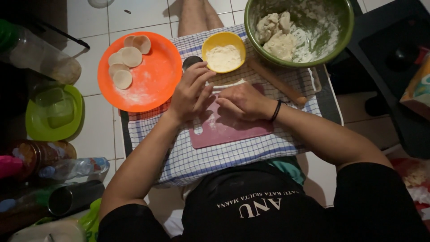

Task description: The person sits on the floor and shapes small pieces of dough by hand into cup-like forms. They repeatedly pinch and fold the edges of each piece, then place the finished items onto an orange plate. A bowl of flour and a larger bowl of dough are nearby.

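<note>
My left hand (191,92) rests on the top edge of a pink cutting board (228,130), fingers curled near a round dark cutter (190,61). My right hand (244,101), with a black wristband, lies flat on the board over a thin strip of white dough (226,84). Whether either hand grips the dough is hidden. A yellow bowl of flour (223,51) stands just beyond the fingers. An orange plate (150,85) at the left carries several round dough discs (125,62).
A green bowl (338,33) with dough lumps sits at the back right, a wooden rolling pin (277,83) beside it. A checked cloth (215,157) covers the work surface. Green lid (36,121), bottles and jars (67,168) crowd the left floor.
</note>
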